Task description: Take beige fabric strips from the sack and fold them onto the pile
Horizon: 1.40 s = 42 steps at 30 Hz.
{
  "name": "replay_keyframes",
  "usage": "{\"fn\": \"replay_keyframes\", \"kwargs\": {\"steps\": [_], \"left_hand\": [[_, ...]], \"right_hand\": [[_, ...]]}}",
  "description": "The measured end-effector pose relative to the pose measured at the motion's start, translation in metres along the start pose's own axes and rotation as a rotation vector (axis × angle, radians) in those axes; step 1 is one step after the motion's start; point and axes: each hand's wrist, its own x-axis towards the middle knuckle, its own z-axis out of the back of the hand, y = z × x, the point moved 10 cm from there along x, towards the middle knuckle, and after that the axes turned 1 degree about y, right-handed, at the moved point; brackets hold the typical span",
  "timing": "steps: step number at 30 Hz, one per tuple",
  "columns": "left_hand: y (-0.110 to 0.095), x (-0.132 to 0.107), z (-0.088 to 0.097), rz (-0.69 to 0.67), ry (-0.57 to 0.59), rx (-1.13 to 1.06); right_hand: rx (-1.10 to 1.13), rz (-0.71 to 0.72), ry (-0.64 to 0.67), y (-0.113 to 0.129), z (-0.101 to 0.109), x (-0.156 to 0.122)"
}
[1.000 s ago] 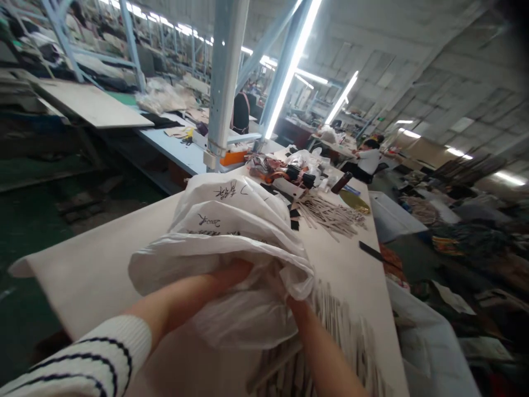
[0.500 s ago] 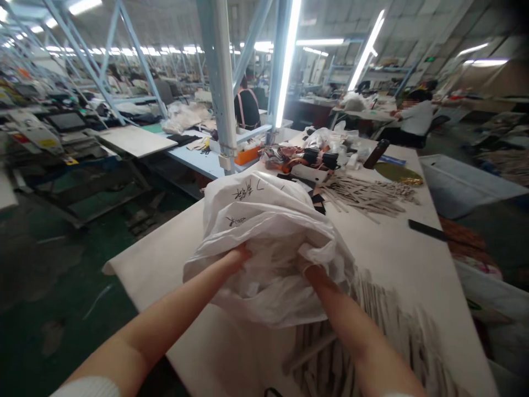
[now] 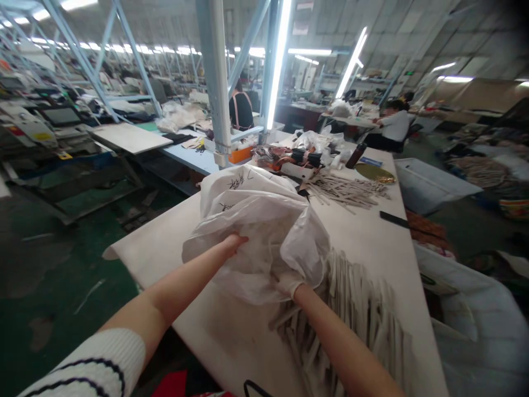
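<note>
A large white plastic bag (image 3: 258, 193) with dark handwriting lies on the table, its mouth towards me. Whitish contents (image 3: 258, 237) fill the opening, too blurred to name. My left hand (image 3: 236, 242) is bare and inside the mouth at its left. It is closed on the bag's plastic, with the thumb showing and the other fingers mostly hidden. My right hand (image 3: 288, 283) wears a pale glove and rests at the lower right of the mouth. Its fingertips blur into the plastic. Beneath my right forearm lie many beige fabric strips (image 3: 355, 298).
The pale table (image 3: 165, 237) also bears another heap of strips (image 3: 343, 190), a dark flat bar (image 3: 394, 219), a dark bottle (image 3: 356, 155) and clear plastic bags (image 3: 320, 140). A metal post (image 3: 212, 82) stands beyond. Two people sit farther back. White bins (image 3: 433, 182) flank the right edge.
My right hand has come back out of the bag, down and to the left, so its glove shows. My left hand stays near the same place. The view has shifted right.
</note>
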Motion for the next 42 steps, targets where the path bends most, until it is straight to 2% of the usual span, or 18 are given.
{"fn": "replay_keyframes", "kwargs": {"steps": [3, 5, 9, 13, 16, 19, 22, 24, 28, 30, 33, 37, 40, 42], "left_hand": [[0.009, -0.008, 0.000, 0.017, -0.005, 0.012], [0.019, -0.017, 0.004, 0.009, -0.023, 0.018], [0.049, -0.041, 0.017, -0.019, -0.053, 0.063], [0.073, -0.060, 0.027, 0.021, -0.002, 0.074], [0.072, -0.073, 0.030, 0.033, 0.063, -0.016], [0.062, -0.092, 0.020, 0.019, 0.155, -0.177], [0.050, -0.112, -0.005, -0.002, 0.245, -0.312], [0.044, -0.123, -0.025, -0.012, 0.268, -0.358], [0.037, -0.140, -0.061, -0.045, 0.285, -0.342], [0.031, -0.150, -0.076, -0.081, 0.304, -0.305], [0.022, -0.171, -0.105, -0.140, 0.391, -0.239], [0.015, -0.196, -0.169, -0.209, 0.558, -0.087], [0.013, -0.193, -0.218, -0.265, 0.555, 0.096], [0.008, -0.179, -0.241, -0.309, 0.463, 0.233]], "right_hand": [[-0.003, 0.013, 0.050, 0.002, -0.018, -0.027], [0.030, 0.036, 0.042, 0.003, -0.018, -0.040], [0.178, 0.060, -0.083, 0.011, 0.003, -0.054], [0.393, 0.019, -0.259, 0.019, 0.022, -0.063], [0.600, 0.030, -0.302, 0.031, 0.015, -0.069], [0.832, 0.057, -0.242, 0.051, -0.004, -0.075], [1.025, 0.086, -0.151, 0.078, -0.018, -0.081], [1.241, 0.100, -0.095, 0.094, -0.022, -0.083], [1.674, 0.017, 0.060, 0.105, -0.044, -0.094], [1.747, -0.027, 0.132, 0.098, -0.059, -0.109], [1.910, -0.046, 0.257, 0.084, -0.078, -0.146], [2.115, -0.041, 0.347, 0.065, -0.088, -0.204], [2.327, 0.017, 0.269, 0.041, -0.082, -0.234], [2.435, 0.044, 0.086, 0.008, -0.075, -0.250]]}}
